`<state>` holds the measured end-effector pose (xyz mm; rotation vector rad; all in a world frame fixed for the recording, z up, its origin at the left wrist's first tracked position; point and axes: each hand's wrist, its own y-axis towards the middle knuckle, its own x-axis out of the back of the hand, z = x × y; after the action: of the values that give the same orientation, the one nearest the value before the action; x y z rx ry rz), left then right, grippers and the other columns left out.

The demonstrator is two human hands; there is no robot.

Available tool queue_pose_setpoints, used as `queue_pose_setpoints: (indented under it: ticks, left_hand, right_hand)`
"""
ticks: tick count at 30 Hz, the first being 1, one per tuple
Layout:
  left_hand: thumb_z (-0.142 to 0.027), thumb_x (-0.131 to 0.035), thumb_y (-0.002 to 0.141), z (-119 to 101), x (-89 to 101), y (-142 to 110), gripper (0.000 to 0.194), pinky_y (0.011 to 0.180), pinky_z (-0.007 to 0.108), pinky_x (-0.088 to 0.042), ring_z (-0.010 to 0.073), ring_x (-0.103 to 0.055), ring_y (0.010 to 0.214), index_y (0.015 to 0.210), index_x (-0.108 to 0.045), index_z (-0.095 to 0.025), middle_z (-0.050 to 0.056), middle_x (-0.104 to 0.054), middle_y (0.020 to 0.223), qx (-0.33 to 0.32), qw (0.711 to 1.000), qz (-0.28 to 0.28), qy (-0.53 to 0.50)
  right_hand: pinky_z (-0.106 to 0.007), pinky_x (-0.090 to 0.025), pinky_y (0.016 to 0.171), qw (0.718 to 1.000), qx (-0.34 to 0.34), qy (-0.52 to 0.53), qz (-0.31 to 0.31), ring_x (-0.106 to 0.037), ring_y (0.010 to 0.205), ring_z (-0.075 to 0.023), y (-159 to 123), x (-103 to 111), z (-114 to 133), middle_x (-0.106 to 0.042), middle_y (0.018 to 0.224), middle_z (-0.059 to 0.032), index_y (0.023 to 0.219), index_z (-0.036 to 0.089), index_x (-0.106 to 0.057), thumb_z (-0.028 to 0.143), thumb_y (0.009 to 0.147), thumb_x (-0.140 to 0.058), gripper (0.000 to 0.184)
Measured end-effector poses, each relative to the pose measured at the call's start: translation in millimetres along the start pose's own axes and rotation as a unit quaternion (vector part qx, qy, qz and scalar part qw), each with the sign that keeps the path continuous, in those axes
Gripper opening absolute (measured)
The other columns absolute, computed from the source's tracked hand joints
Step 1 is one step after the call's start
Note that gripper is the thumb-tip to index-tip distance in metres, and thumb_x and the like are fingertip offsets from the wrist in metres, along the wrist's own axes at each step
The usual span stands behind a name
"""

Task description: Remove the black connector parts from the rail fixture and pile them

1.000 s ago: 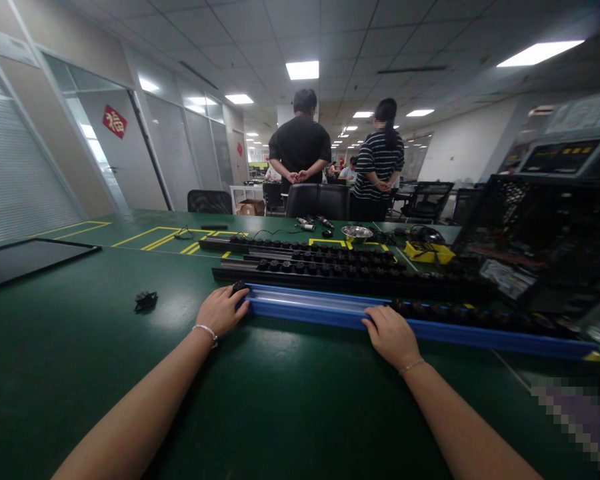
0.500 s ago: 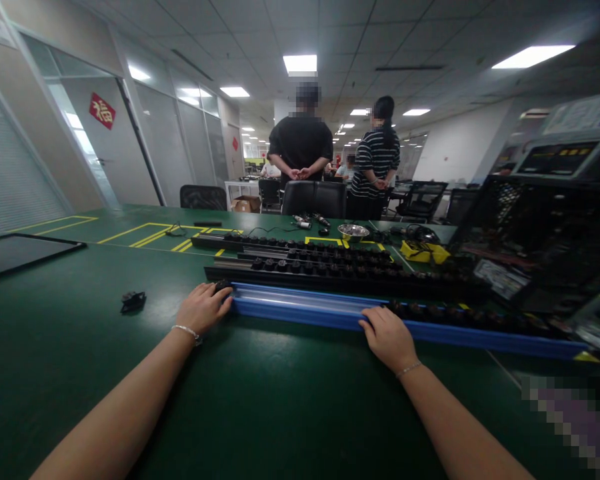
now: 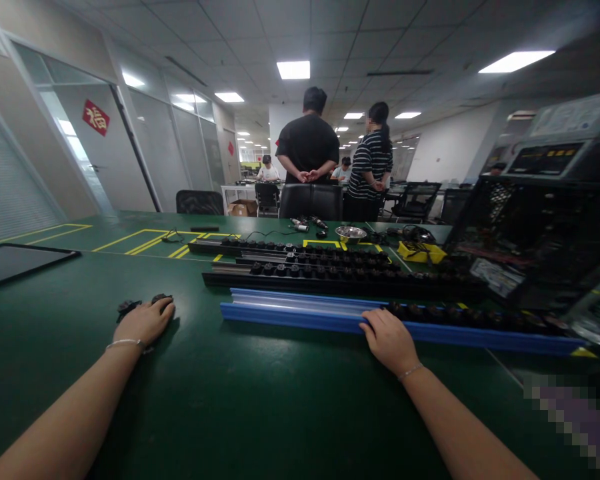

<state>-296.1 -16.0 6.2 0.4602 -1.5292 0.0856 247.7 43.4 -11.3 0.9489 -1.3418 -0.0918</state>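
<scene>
The blue rail lies long ways from left to right on the green counter. Your left hand is well off to the left of its left end, with fingers bent around a black part. A loose part sits just beside that hand, half hidden behind it. Your right hand touches the rail's near wall; you can't tell how tight it grips. You can't see if the black part touches the counter. The dark row in the rail is hard to make out.
</scene>
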Motion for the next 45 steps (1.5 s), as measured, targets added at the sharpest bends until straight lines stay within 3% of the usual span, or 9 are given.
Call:
queue_pose_setpoints:
  ticks: [3, 10, 16, 20, 24, 30, 34, 38, 45]
  left_hand:
    - [-0.047, -0.020, 0.086, 12.4, -4.0, 3.5, 0.057, 0.092, 0.035, -0.038, 0.0212, -0.057, 0.102, 0.127, -0.050, -0.022, 0.005, -0.067, 0.109, 0.043, 0.996, 0.057, 0.050]
    - [-0.053, -0.014, 0.086, 33.0, -13.7, 5.3, 0.058, 0.096, 0.046, -0.031, 0.0297, -0.034, 0.130, 0.137, -0.034, -0.036, 0.003, -0.044, 0.142, 0.167, 0.980, 0.079, 0.067]
    - [-0.050, -0.018, 0.088, 10.1, -5.9, 2.3, 0.059, 0.103, 0.049, -0.024, 0.0356, -0.014, 0.138, 0.141, -0.030, -0.026, 0.011, -0.021, 0.152, 0.172, 0.984, -0.021, 0.026]
    - [-0.040, -0.024, 0.088, -45.2, 8.0, 2.6, 0.056, 0.108, 0.046, -0.022, 0.0274, -0.019, 0.138, 0.135, -0.032, -0.011, 0.012, -0.028, 0.150, 0.062, 0.983, -0.167, -0.035]
    - [-0.037, -0.036, 0.087, -134.4, 27.6, -10.6, 0.044, 0.110, 0.049, -0.023, 0.0296, -0.019, 0.138, 0.120, -0.050, -0.011, 0.015, -0.025, 0.150, -0.072, 0.957, -0.245, -0.138]
    - [-0.028, -0.044, 0.087, -290.2, 45.9, -68.1, 0.024, 0.112, 0.042, -0.027, 0.0237, -0.026, 0.136, 0.100, -0.060, -0.018, 0.010, -0.041, 0.140, -0.317, 0.905, -0.172, -0.226]
    - [-0.025, -0.048, 0.084, -373.1, 37.3, -98.2, 0.022, 0.109, 0.039, -0.033, 0.0217, -0.037, 0.130, 0.103, -0.058, -0.017, 0.011, -0.049, 0.133, -0.399, 0.874, -0.104, -0.257]
    - [-0.023, -0.049, 0.083, -419.5, 18.7, -106.6, 0.033, 0.105, 0.039, -0.038, 0.0215, -0.044, 0.123, 0.115, -0.050, -0.014, 0.013, -0.051, 0.130, -0.376, 0.880, -0.078, -0.278]
    - [-0.027, -0.044, 0.084, -442.6, 0.4, -117.2, 0.051, 0.106, 0.050, -0.029, 0.0283, -0.038, 0.128, 0.134, -0.038, -0.020, 0.012, -0.044, 0.139, -0.363, 0.903, -0.095, -0.209]
  right_hand:
    - [-0.034, -0.042, 0.078, 1.000, 0.002, 0.000, -0.001, -0.055, 0.083, -0.0212, -0.4, -0.8, -0.2, -0.063, 0.087, -0.0089, 0.092, 0.014, -0.061, 0.024, 0.088, -0.046, 0.019]
    - [-0.034, -0.042, 0.079, 1.000, 0.000, 0.007, -0.008, -0.055, 0.083, -0.0207, -1.3, -1.9, -0.4, -0.064, 0.088, -0.0088, 0.092, 0.015, -0.061, 0.024, 0.088, -0.046, 0.019]
    - [-0.035, -0.042, 0.082, 1.000, -0.001, 0.023, -0.017, -0.055, 0.087, -0.0210, -0.6, -0.6, 1.4, -0.064, 0.090, -0.0094, 0.093, 0.016, -0.062, 0.023, 0.086, -0.046, 0.019]
    - [-0.037, -0.042, 0.084, 0.997, -0.021, 0.033, -0.063, -0.055, 0.090, -0.0223, 1.6, 6.6, 1.7, -0.064, 0.094, -0.0099, 0.095, 0.016, -0.062, 0.023, 0.083, -0.047, 0.020]
    - [-0.037, -0.042, 0.079, 0.986, -0.100, 0.033, -0.128, -0.055, 0.086, -0.0225, 0.5, 13.9, -8.3, -0.063, 0.089, -0.0094, 0.090, 0.017, -0.061, 0.014, 0.079, -0.043, 0.022]
    - [-0.032, -0.043, 0.069, 0.966, -0.189, 0.039, -0.170, -0.054, 0.075, -0.0199, -10.9, 20.4, -37.7, -0.059, 0.077, -0.0061, 0.078, 0.020, -0.059, 0.011, 0.073, -0.041, 0.020]
    - [-0.032, -0.043, 0.069, 0.963, -0.222, 0.021, -0.152, -0.053, 0.074, -0.0201, -20.7, 21.0, -48.2, -0.059, 0.075, -0.0055, 0.073, 0.021, -0.059, 0.012, 0.073, -0.041, 0.020]
    - [-0.034, -0.045, 0.076, 0.969, -0.208, 0.029, -0.131, -0.054, 0.080, -0.0207, -31.5, 20.3, -46.6, -0.060, 0.083, -0.0074, 0.078, 0.019, -0.062, 0.011, 0.073, -0.040, 0.024]
    - [-0.036, -0.048, 0.082, 0.975, -0.188, 0.057, -0.100, -0.056, 0.092, -0.0215, -41.7, 21.2, -42.5, -0.058, 0.099, -0.0097, 0.096, 0.018, -0.062, 0.009, 0.073, -0.041, 0.033]
